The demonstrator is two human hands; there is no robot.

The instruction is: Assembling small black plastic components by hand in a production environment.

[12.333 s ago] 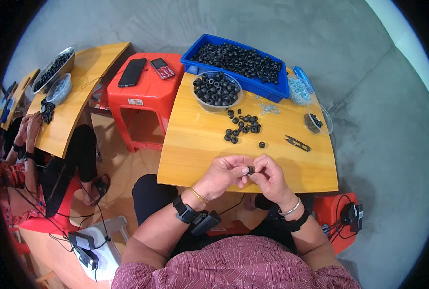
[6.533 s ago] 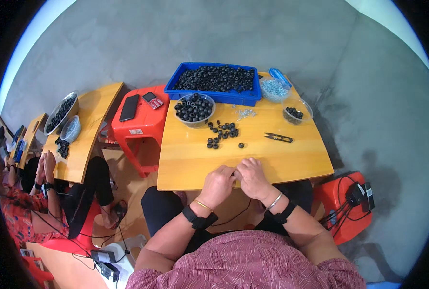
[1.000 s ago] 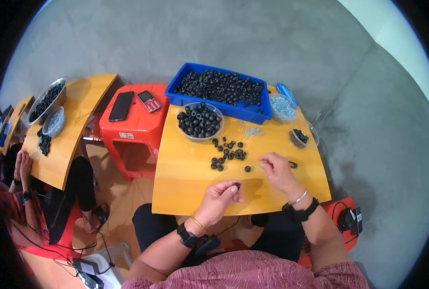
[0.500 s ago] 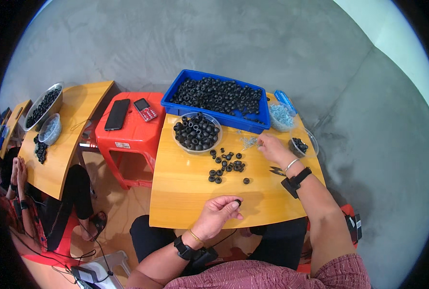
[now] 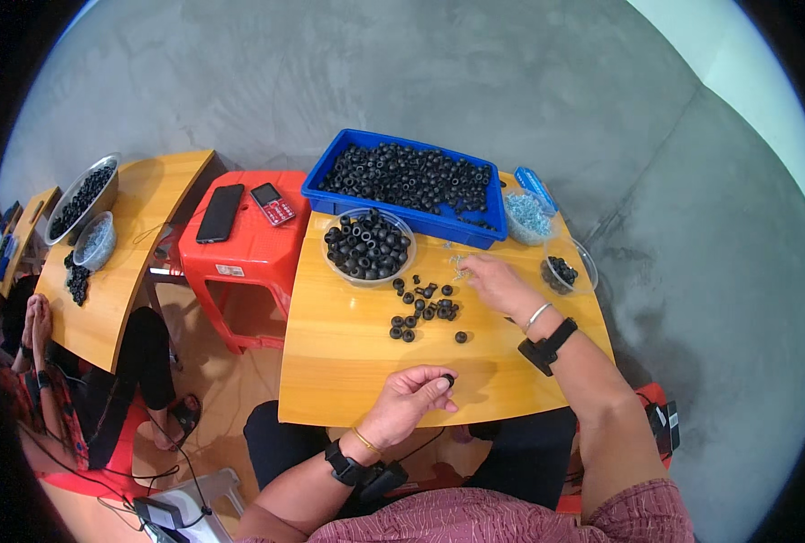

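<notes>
– While the left hand (image 5: 411,398) holds up a small round black rubbery-looking piece (image 5: 449,379), which step is in hand?

– Picking, I'd judge; the right hand (image 5: 502,285) reaches out farther, its fingers over a scatter of thin silvery metal-looking bits (image 5: 458,264) on the yellow wooden desk (image 5: 348,362); the next move seems to call for a fine pinch on one bit, the black piece held steady.

– How do the fingers stand?

– The left ones are closed, thumb against forefinger, the black piece at their tips; the right ones bend downward; I can't tell whether they grip anything.

– What's hidden?

– Much of the scatter, behind the right fingers; part of the held piece, behind the left thumb; beyond the left fingers, the loose round black pieces (image 5: 428,312) overlap, too small to make out singly.
</notes>
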